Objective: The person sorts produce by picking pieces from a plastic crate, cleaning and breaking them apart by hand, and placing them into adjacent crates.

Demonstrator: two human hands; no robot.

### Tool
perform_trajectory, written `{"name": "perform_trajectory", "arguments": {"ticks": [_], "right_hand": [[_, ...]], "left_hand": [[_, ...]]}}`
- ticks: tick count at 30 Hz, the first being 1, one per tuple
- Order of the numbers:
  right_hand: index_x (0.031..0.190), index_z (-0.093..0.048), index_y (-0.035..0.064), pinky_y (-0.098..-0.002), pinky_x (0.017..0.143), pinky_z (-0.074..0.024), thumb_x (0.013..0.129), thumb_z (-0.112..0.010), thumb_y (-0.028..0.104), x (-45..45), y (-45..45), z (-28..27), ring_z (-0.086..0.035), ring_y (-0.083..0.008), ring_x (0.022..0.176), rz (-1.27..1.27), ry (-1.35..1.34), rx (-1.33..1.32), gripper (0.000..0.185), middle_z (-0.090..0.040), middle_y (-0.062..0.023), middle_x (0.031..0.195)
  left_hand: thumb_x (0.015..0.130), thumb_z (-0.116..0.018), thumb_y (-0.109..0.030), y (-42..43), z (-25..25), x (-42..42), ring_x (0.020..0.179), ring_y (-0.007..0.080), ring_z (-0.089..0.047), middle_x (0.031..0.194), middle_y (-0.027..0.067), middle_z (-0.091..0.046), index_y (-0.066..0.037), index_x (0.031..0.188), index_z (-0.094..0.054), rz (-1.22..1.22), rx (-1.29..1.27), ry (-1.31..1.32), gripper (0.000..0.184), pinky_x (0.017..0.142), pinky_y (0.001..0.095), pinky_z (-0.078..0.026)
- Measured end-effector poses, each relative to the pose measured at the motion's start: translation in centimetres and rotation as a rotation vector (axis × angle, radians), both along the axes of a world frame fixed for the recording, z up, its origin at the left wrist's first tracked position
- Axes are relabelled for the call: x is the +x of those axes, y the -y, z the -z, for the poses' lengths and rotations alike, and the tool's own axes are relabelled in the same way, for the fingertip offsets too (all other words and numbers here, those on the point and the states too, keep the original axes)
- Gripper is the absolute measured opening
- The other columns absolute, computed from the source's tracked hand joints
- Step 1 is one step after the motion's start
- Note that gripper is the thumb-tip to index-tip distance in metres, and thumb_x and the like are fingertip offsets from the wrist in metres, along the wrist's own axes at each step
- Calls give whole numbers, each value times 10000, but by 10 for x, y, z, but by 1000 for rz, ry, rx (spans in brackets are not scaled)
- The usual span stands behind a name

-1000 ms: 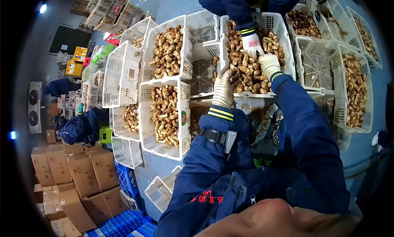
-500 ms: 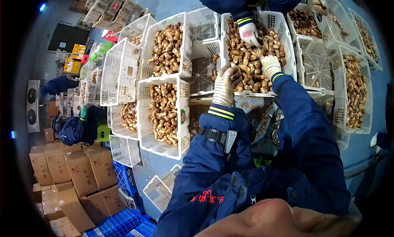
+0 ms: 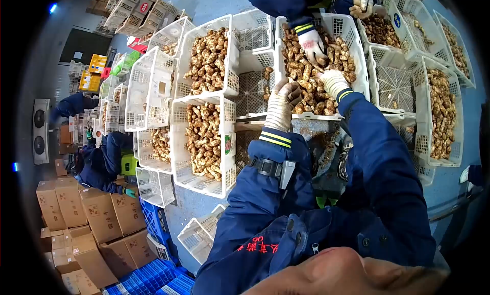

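Right hand (image 3: 333,81) among mushrooms (image 3: 317,109), red jacket lettering (image 3: 258,245), red crate label (image 3: 144,7)

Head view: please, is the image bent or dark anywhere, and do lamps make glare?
Head view, overall: curved by a wide lens, black at the corners; head view, left edge: two small lamps glow bluish, and stacked cartons look tilted; head view, middle: mushrooms appear well lit, fairly clear.

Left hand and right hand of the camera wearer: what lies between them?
Between the left hand and right hand, the head view shows mushrooms in a white crate.
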State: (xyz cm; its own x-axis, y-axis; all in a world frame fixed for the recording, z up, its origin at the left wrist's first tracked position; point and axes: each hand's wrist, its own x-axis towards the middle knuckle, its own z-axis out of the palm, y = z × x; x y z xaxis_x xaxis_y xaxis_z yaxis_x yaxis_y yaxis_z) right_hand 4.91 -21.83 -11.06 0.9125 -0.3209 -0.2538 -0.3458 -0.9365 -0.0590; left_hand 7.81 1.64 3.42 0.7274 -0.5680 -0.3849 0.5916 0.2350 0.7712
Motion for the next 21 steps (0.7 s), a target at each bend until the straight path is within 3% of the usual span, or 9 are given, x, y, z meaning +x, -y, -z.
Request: {"name": "perform_trajectory", "arguments": {"ticks": [4,6,8,10,13,14,16,18,21], "right_hand": [[1192,-578,137,-401,866,-497,874,-575,149,-9,3,-60,-619,-309,1016,-12,-77,35,319,-650,-145,1069],[1279,-538,142,-414,866,-506,822,-623,138,-24,14,-77,-622,-330,1022,118,-77,240,465,-625,-202,1139],[1319,-503,110,-401,891,-493,786,-651,188,-44,7,-119,-600,-324,1078,182,11,503,558,-607,-193,1189],[1357,-445,27,-367,1010,-403,735,-711,296,-57,6,-133,-502,-309,1215,89,114,852,727,-528,-186,1317],[1373,-399,-22,-333,1059,-330,738,-713,350,-83,-6,-176,-420,-274,1292,56,109,1066,800,-467,-200,1373],[1365,-412,-24,-327,1041,-348,760,-693,350,-90,-9,-189,-463,-264,1241,27,111,1068,765,-521,-188,1311],[1324,-454,-31,-295,981,-396,785,-672,326,-103,-19,-203,-538,-219,1126,48,175,1159,682,-588,-143,1194],[1199,-539,3,-248,793,-485,858,-633,223,-102,-21,-201,-616,-119,927,58,168,1538,417,-630,-52,1053],[1258,-482,-1,-260,798,-496,883,-647,274,-109,-21,-186,-638,-144,945,115,316,1675,493,-633,-53,1048]], "left_hand": [[907,-583,-153,1,5,2,733,156,-581,962,105,-588,1,1334,-373,10,-111,-11,500,633,285,-515],[889,-556,-65,7,-10,-3,650,98,-480,916,91,-564,22,1348,-352,-22,20,-9,510,543,229,-437],[872,-586,-82,6,15,4,759,138,-523,1021,111,-566,20,1360,-376,85,135,228,541,658,264,-484],[809,-667,-137,10,11,-4,1163,264,-506,1303,179,-482,-15,1368,-399,168,294,562,632,969,359,-440],[744,-707,-128,10,7,-12,1272,334,-411,1372,189,-437,-43,1372,-406,237,567,1107,702,1078,368,-330],[743,-709,-111,11,4,-14,1264,326,-429,1364,193,-449,-46,1359,-427,232,607,1230,680,1066,364,-349],[768,-695,-93,15,4,-17,1207,316,-496,1300,193,-522,-42,1325,-475,242,488,1082,601,1029,351,-388],[794,-686,-89,15,2,-18,1131,294,-559,1221,184,-590,-37,1292,-515,301,428,784,530,982,332,-426],[878,-634,-152,18,21,-16,916,180,-608,1038,121,-648,11,1262,-518,325,337,736,433,820,279,-490]]}}
